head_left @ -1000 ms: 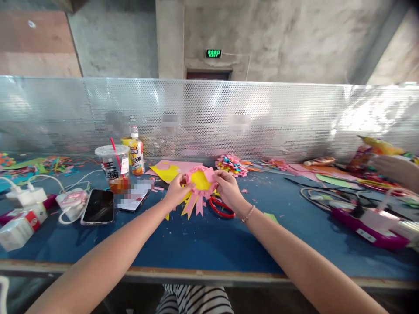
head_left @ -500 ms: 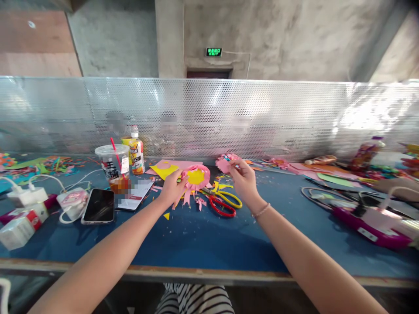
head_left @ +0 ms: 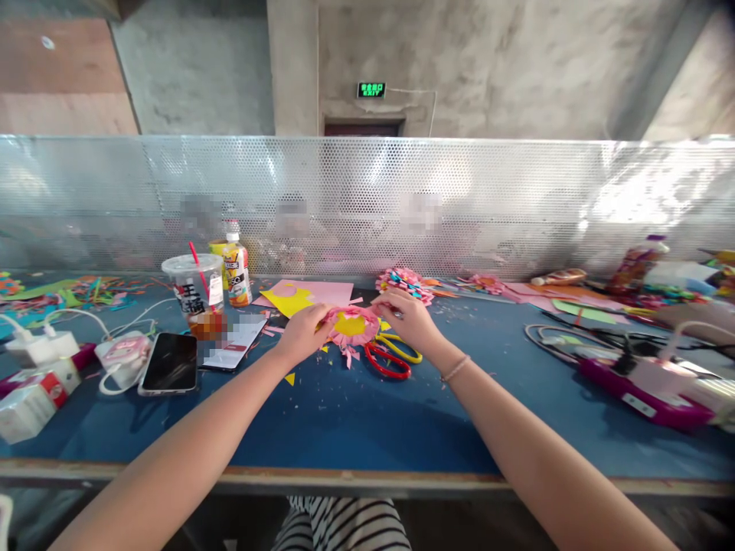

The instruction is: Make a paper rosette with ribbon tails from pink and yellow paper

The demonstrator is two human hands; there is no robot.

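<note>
A pink paper flower with a yellow centre [head_left: 348,327] is held up just above the table. My left hand [head_left: 304,334] pinches its left edge between thumb and fingers. At the upper right rim, my right hand [head_left: 410,320] is closed with its fingertips on the paper; the small pink piece it held does not show now. Below and to the right lie scissors [head_left: 388,363] with one red and one yellow handle, their blades partly hidden under the flower. A stack of pink fringed paper flowers [head_left: 405,284] sits just behind my right hand.
Yellow paper [head_left: 285,298] and a pink sheet [head_left: 330,291] lie behind my left hand. To the left are a plastic cup [head_left: 192,287] with a straw, a drink bottle [head_left: 236,268] and a phone [head_left: 169,363]. A purple power strip [head_left: 643,394] with cables lies right. A perforated screen [head_left: 367,203] borders the back.
My right hand has moved left and slightly down from the flower stack to the held flower's rim. The flower has shifted slightly right and down in my left hand.
</note>
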